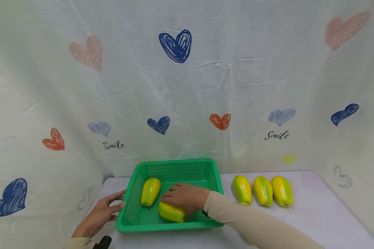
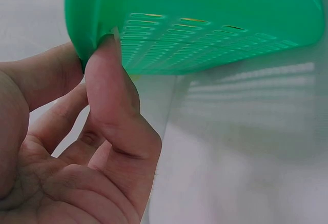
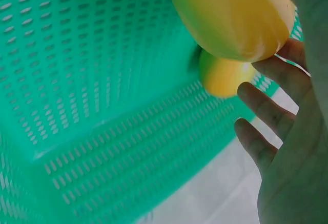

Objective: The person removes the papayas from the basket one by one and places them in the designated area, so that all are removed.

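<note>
A green plastic basket (image 1: 169, 227) with slotted walls stands on the table. My left hand (image 1: 101, 214) is at its left side, and in the left wrist view the thumb and forefinger pinch the rim (image 2: 82, 19). Inside the basket my right hand (image 1: 185, 199) holds a yellow-green papaya (image 1: 171, 212) near the front wall, fingers over its top. The right wrist view shows this papaya (image 3: 236, 19) large, with some fingers spread below it. Another papaya (image 1: 150, 192) lies in the basket's left part.
On the table (image 1: 311, 214) right of the basket, several papayas (image 1: 263, 191) lie in a row; one is mostly hidden by the right sleeve (image 1: 237, 216). A white cloth (image 1: 187, 86) printed with hearts hangs behind the table. A black object (image 1: 103, 242) shows at the left wrist.
</note>
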### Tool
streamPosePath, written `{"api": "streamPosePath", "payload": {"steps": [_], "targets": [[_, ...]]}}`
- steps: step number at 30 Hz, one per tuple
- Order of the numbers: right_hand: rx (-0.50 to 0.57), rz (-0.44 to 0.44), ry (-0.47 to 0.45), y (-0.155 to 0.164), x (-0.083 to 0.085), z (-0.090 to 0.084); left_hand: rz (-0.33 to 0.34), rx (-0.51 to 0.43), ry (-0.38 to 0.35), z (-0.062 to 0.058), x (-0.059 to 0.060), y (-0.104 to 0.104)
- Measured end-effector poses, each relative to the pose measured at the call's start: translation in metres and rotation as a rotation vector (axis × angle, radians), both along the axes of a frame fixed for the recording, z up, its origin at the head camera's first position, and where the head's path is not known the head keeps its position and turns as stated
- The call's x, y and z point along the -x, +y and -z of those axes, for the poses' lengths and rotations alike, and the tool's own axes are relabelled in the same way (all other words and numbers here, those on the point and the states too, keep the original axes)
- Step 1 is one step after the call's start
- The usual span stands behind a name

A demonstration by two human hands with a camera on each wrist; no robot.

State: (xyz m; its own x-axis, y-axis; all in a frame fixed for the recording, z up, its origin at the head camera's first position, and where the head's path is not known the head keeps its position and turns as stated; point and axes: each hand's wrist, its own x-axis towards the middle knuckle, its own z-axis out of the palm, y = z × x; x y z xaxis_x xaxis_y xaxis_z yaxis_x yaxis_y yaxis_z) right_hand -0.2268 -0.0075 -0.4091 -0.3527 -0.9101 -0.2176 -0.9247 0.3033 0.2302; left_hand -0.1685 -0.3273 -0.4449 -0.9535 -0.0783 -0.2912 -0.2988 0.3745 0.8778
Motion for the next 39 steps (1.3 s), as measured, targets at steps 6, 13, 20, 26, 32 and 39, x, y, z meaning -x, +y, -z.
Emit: {"api": "streamPosePath", "payload": {"steps": [6,13,20,26,32,39], "targets": [[0.077,0.062,0.035,0.027,0.003,-0.014,0.009,0.007,-0.012,-0.001,0.002,0.0],[0.181,0.113,0.052,0.063,0.004,-0.024,0.003,0.016,-0.025,0.0,0.002,0.0],[0.331,0.121,0.077,0.103,0.001,-0.033,0.001,0.006,-0.028,0.0,0.002,0.0],[0.42,0.217,0.002,0.135,-0.003,-0.039,-0.005,0.001,-0.029,0.0,0.002,0.0],[0.531,0.263,0.03,0.167,-0.008,-0.038,-0.003,0.001,-0.024,0.0,0.002,0.0],[0.597,0.383,0.006,0.204,-0.024,-0.033,-0.014,0.005,-0.032,0.0,0.003,0.001]]}}
